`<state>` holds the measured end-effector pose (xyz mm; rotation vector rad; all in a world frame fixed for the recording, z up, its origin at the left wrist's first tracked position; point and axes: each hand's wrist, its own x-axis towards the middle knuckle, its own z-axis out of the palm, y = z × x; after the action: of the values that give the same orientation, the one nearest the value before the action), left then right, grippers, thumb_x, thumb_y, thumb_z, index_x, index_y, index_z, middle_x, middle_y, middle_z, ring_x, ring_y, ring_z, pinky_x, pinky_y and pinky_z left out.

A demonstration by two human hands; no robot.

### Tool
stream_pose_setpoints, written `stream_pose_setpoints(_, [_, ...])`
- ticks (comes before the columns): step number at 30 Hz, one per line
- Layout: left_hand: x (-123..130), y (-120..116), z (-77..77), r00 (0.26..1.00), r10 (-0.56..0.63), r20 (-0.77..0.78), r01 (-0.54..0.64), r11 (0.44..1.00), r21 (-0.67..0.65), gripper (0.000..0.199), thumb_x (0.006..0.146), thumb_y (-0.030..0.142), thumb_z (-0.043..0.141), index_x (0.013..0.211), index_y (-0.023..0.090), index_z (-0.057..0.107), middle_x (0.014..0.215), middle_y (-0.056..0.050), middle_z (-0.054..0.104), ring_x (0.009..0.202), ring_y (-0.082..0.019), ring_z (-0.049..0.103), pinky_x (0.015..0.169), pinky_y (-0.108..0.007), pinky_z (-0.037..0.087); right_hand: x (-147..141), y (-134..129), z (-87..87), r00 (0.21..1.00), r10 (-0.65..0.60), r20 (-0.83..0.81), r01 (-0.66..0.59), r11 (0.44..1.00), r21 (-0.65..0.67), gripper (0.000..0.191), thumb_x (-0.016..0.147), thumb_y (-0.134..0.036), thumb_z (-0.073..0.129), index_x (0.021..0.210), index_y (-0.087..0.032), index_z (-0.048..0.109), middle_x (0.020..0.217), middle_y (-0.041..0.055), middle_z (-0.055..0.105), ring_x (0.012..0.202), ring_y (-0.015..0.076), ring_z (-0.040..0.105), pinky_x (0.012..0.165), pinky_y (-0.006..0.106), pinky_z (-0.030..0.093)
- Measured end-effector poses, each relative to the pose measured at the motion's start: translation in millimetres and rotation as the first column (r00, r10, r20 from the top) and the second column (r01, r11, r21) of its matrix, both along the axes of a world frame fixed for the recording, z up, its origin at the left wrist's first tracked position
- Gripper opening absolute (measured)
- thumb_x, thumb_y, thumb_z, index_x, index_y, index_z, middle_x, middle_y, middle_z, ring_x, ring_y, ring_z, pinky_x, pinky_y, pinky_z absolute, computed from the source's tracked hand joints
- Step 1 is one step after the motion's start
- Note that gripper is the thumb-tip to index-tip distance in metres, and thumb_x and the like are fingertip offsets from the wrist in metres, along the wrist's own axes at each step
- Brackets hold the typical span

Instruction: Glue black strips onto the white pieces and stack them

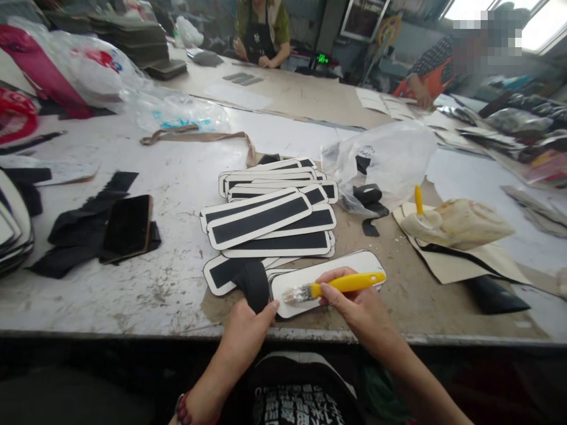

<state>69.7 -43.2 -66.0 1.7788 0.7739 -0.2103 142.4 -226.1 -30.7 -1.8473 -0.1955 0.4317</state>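
My right hand (361, 310) grips a yellow-handled brush (354, 283), its bristles coated in white and resting on a white rounded panel (349, 262). That panel lies on top of a small stack near the table's front edge. My left hand (248, 324) is closed around the lower end of a black strip (256, 283), which curls up and over; the thumb touches the panel's left end. Beyond my hands lies a loose pile of similar white panels (261, 219), each with a black strip along its middle.
A phone (128, 227) rests on black scraps (71, 230) at left. To the right, a whitish glue-stained container (460, 221) with a yellow handle sticking out stands on cream sheets. Behind the pile is a clear plastic bag (390, 162). Two people work across the table.
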Motion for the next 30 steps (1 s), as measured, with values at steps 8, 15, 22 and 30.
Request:
stream_pose_setpoints(8, [-3,0,-9.3,1.000,0.004,-0.024,-0.004,1.000,0.000,0.037,0.057,0.057,0.053,0.052,0.021,0.056,0.055,-0.005,0.060,0.061,-0.026,0.056,0.061,-0.034,0.042,17,-48,-10.0,0.941,-0.114,0.319,0.216,0.928,-0.305,0.024,0.082,-0.043,0.058,0.086,-0.019,0.061,0.083,0.0053,0.063,0.072,0.0203,0.061,0.065,0.032,0.048])
stream_pose_setpoints(15, [-7,5,-25.9,0.998,-0.015,-0.068,0.020,0.997,0.069,0.042,0.062,0.061,0.056,0.051,0.021,0.057,0.053,-0.003,0.058,0.061,-0.027,0.055,0.063,-0.035,0.040,31,-84,-2.8,0.805,-0.019,0.593,0.336,0.838,-0.430,0.015,0.087,-0.033,0.053,0.085,-0.019,0.059,0.085,0.0058,0.062,0.082,0.0211,0.060,0.079,0.036,0.048])
stream_pose_setpoints(22, [-9,3,-18.9,0.999,0.016,-0.037,-0.014,0.999,0.051,0.039,0.064,0.058,0.063,0.050,0.022,0.057,0.046,-0.001,0.051,0.057,-0.026,0.053,0.057,-0.032,0.039,23,-80,-0.6,0.624,0.209,0.753,0.320,0.811,-0.490,0.011,0.091,-0.019,0.048,0.097,-0.019,0.057,0.095,0.0099,0.064,0.095,0.0230,0.060,0.087,0.040,0.049])
stream_pose_setpoints(30, [-13,4,-34.6,0.998,0.029,-0.053,-0.027,0.999,0.042,0.045,0.062,0.064,0.061,0.048,0.022,0.056,0.046,-0.001,0.050,0.055,-0.026,0.053,0.055,-0.033,0.039,-9,-48,1.0,0.654,0.254,0.712,0.101,0.904,-0.415,0.019,0.090,-0.011,0.048,0.104,-0.021,0.056,0.095,0.0079,0.066,0.094,0.0203,0.062,0.086,0.035,0.054])
